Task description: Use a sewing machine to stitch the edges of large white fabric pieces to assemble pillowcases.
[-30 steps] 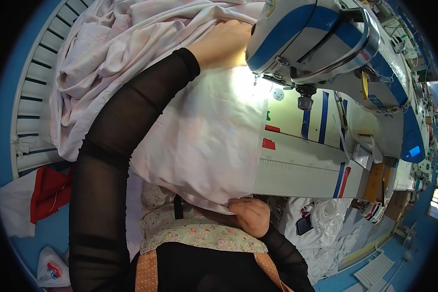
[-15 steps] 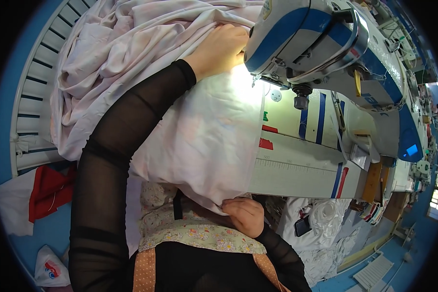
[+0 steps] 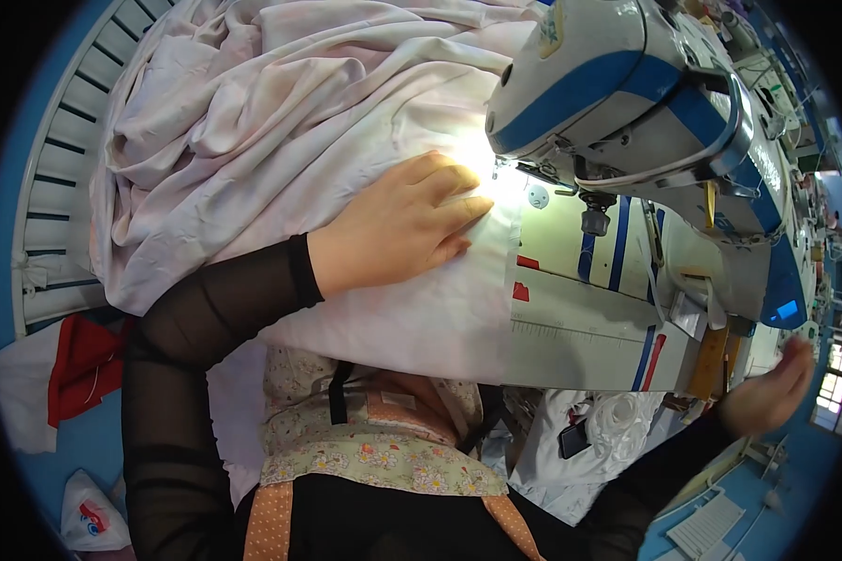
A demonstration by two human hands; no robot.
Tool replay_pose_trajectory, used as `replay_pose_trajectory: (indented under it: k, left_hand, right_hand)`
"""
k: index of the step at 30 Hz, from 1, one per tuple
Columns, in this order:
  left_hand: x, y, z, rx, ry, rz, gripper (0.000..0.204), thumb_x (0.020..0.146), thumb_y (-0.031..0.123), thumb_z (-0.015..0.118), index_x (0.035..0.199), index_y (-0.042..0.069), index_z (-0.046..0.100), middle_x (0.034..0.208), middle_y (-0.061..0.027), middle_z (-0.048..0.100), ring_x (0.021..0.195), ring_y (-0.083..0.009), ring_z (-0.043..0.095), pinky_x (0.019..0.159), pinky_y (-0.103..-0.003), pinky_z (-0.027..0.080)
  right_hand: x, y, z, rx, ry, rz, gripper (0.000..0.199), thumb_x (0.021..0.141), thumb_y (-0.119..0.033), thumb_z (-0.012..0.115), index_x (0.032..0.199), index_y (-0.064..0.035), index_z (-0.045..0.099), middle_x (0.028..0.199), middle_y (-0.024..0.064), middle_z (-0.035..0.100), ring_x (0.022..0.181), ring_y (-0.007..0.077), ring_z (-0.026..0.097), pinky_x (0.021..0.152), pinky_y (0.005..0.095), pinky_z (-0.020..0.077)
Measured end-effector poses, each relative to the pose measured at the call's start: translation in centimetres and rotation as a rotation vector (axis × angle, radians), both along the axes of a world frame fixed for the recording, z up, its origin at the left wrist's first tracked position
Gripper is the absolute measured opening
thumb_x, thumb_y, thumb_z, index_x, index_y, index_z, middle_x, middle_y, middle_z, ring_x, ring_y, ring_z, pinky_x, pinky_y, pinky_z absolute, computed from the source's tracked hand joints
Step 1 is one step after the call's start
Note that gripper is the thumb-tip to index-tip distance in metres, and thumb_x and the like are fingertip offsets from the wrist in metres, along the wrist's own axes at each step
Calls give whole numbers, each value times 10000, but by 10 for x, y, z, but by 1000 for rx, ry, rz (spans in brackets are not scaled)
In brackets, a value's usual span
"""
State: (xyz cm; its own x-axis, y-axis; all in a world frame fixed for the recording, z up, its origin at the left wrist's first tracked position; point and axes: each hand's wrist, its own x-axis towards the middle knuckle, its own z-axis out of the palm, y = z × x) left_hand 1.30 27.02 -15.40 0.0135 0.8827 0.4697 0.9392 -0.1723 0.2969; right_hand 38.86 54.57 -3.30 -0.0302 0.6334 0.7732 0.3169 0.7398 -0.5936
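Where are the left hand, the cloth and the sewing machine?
Left hand point(image 3: 393, 229): head view, on the back of the hand.
Cloth point(image 3: 290, 122): head view, on its bunched folds.
Sewing machine point(image 3: 575, 98): head view, on the blue band of its casing.

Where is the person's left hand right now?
In the head view, the left hand rests on the pale fabric near the picture's centre, just left of the blue-and-white sewing machine.

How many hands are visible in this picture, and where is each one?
2: the left hand lies on the pale fabric, just left of the sewing machine head; the right hand is off the fabric, toward the picture's right edge.
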Motion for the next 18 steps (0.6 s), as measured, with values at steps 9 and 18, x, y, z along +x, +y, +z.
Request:
replay_pose_trajectory:
  k: [9, 18]
  left_hand:
    - [-1, 14, -10, 52, -9, -73, 396, 778, 236, 701, 1144, 110, 614, 1160, -94, 540, 1085, -275, 497, 994, -379, 417]
    - [-20, -35, -20, 176, -116, 6, 385, 768, 231, 703, 1122, 107, 616, 1162, -95, 547, 1106, -277, 502, 1018, -394, 402]
  right_hand:
    - [225, 434, 94, -1183, -246, 288, 412, 985, -395, 554, 1147, -33, 667, 1004, 18, 687, 899, 137, 617, 804, 258, 479]
    - [235, 366, 133, 191, -1234, -179, 383, 994, -207, 485, 1323, -21, 550, 1225, 106, 634, 1048, 200, 625, 933, 321, 487]
